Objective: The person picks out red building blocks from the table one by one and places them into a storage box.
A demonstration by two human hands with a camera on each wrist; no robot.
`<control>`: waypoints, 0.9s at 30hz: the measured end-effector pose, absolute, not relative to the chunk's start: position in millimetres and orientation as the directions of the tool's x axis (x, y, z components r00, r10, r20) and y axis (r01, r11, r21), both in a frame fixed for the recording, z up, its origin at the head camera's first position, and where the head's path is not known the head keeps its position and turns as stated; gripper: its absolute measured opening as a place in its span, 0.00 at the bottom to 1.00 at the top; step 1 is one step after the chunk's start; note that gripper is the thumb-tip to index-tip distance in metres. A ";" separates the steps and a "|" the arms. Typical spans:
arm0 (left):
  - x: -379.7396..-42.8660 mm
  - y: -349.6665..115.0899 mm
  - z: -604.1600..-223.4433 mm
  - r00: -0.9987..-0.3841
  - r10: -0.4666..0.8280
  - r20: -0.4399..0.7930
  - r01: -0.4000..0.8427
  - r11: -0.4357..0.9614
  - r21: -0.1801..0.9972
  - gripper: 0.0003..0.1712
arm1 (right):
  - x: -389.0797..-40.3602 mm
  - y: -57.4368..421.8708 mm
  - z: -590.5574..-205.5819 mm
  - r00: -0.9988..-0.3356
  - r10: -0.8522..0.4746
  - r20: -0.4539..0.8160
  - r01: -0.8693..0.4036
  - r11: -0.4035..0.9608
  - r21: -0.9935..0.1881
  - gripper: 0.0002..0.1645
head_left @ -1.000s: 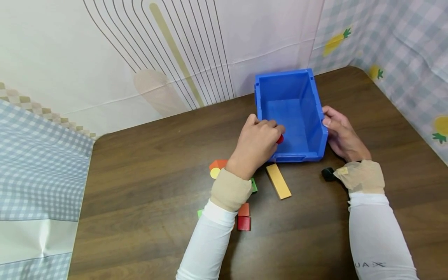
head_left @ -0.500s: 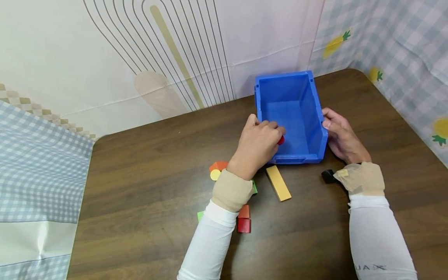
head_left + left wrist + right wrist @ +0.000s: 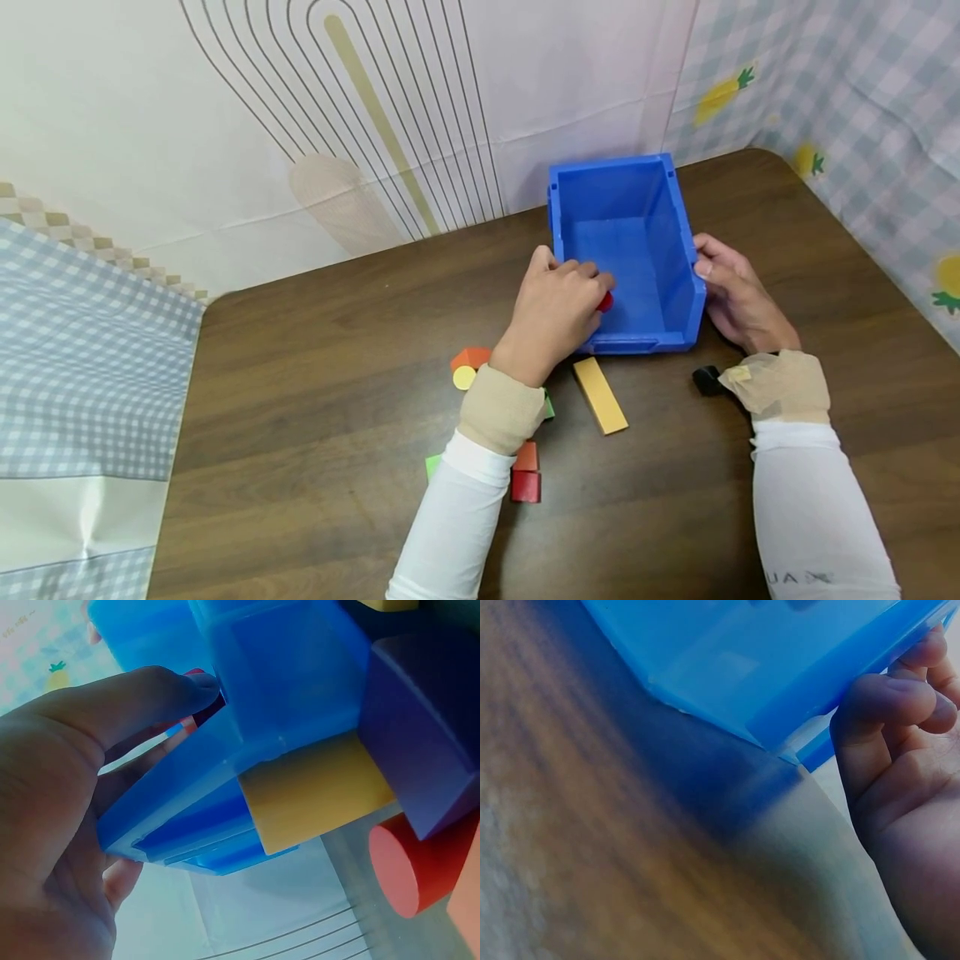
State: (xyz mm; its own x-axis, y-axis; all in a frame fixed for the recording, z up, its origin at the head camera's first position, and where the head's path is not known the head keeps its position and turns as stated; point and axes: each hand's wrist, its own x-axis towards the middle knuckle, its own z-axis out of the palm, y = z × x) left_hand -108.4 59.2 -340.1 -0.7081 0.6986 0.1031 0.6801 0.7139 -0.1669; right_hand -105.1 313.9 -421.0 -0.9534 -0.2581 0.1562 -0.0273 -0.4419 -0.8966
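A blue storage bin (image 3: 622, 258) stands on the wooden table at the back right. My left hand (image 3: 558, 304) reaches over its left wall, pinching a red block (image 3: 604, 302) low inside the bin. Most of that block is hidden by the fingers; in the left wrist view a dark red bit (image 3: 208, 712) of it shows under the thumb. On the other side, my right hand (image 3: 742, 292) grips the bin's right wall, thumb at the rim. Curled fingers (image 3: 889, 705) show beside the blue wall in the right wrist view.
In front of the bin lies a long yellow block (image 3: 600, 396). Around my left forearm are an orange block (image 3: 471, 358), a yellow round-faced block (image 3: 463, 377), a red block (image 3: 527, 487) and green pieces. A purple block (image 3: 420, 727) and red cylinder (image 3: 412, 866) show in the left wrist view.
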 end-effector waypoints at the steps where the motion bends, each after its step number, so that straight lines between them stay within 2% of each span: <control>1: -108.0 59.2 -340.6 -0.708 0.698 0.104 0.680 0.714 -0.166 0.13 | -104.3 313.5 -421.1 -0.956 -0.252 0.150 -0.027 -0.435 -0.900 0.13; 7: -106.6 59.2 -343.6 -0.704 0.697 0.137 0.675 0.717 -0.174 0.13 | -102.2 311.5 -422.0 -0.968 -0.215 0.127 -0.027 -0.417 -0.908 0.13; 17: -107.0 62.1 -349.2 -0.693 0.700 0.173 0.665 0.713 -0.222 0.13 | -104.4 315.8 -422.0 -0.952 -0.267 0.149 -0.020 -0.432 -0.902 0.14; 27: -106.8 64.0 -351.3 -0.702 0.696 0.151 0.661 0.716 -0.225 0.14 | -105.6 314.6 -420.6 -0.950 -0.270 0.156 -0.031 -0.415 -0.909 0.14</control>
